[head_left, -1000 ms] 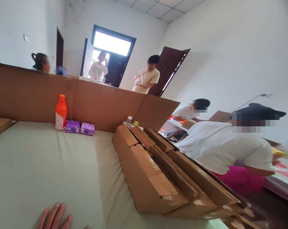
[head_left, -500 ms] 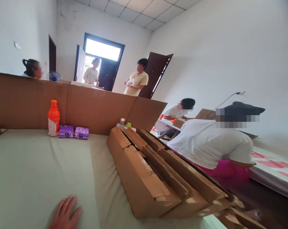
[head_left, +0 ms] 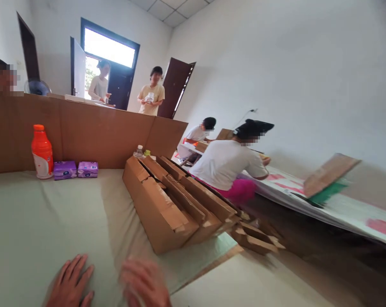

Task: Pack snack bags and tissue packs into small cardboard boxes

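My left hand (head_left: 70, 282) lies on the pale green cloth (head_left: 17, 221) of the table, fingers spread and holding nothing. To its right, my right hand (head_left: 145, 281) is smeared by motion above the cloth, so the set of its fingers cannot be made out. Long, open-topped cardboard boxes (head_left: 164, 213) stand side by side beyond my right hand, apart from it.
An orange bottle (head_left: 42, 151) and two purple tissue packs (head_left: 65, 169) (head_left: 87, 169) stand before an upright cardboard panel (head_left: 106, 134). More cardboard (head_left: 253, 238) lies past the boxes. A person in a white shirt (head_left: 225, 164) sits beside a long table (head_left: 285, 187); others are farther back.
The view has swung right, shifting the bottle and boxes leftward. My right hand has come into the picture. My left hand stays flat on the cloth, with more of it showing.
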Motion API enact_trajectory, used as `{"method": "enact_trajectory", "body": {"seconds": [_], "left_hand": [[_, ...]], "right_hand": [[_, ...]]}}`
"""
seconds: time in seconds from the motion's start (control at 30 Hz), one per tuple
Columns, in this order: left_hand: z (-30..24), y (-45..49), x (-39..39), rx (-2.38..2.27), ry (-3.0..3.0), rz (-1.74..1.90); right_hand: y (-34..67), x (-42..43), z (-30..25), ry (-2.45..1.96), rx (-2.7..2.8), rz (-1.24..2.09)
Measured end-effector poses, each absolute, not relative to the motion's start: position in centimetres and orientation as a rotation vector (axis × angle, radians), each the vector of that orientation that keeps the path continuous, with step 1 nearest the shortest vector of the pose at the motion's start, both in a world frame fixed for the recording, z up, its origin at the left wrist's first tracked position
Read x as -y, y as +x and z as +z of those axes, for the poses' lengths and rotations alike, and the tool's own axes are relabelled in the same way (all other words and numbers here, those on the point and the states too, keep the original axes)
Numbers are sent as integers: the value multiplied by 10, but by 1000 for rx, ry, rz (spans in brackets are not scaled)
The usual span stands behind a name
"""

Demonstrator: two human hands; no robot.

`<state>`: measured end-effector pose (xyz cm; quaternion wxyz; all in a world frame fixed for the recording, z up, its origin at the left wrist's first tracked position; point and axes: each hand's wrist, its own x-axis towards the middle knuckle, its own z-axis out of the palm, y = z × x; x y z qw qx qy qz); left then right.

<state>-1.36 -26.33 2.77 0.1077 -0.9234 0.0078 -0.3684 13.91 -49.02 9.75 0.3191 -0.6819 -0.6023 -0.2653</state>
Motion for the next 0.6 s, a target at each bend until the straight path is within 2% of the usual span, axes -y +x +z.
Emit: {"method": "enact_trajectory", "body": {"seconds": [0.1, 0.2, 0.43, 0.6], "left_hand": [[24, -11, 258, -35, -2768, -1088], [22, -12, 259, -35, -2819, -1077], [36, -17, 271, -16, -2756, -1102], [38, -18, 267, -51, -2743, -1092]], "right_hand": [[173, 512, 151, -1952, 1242, -1022], [213, 523, 177, -2170, 988, -1155], [269, 523, 144, -2306, 715, -597], [273, 520, 140, -2374, 649, -635]]}}
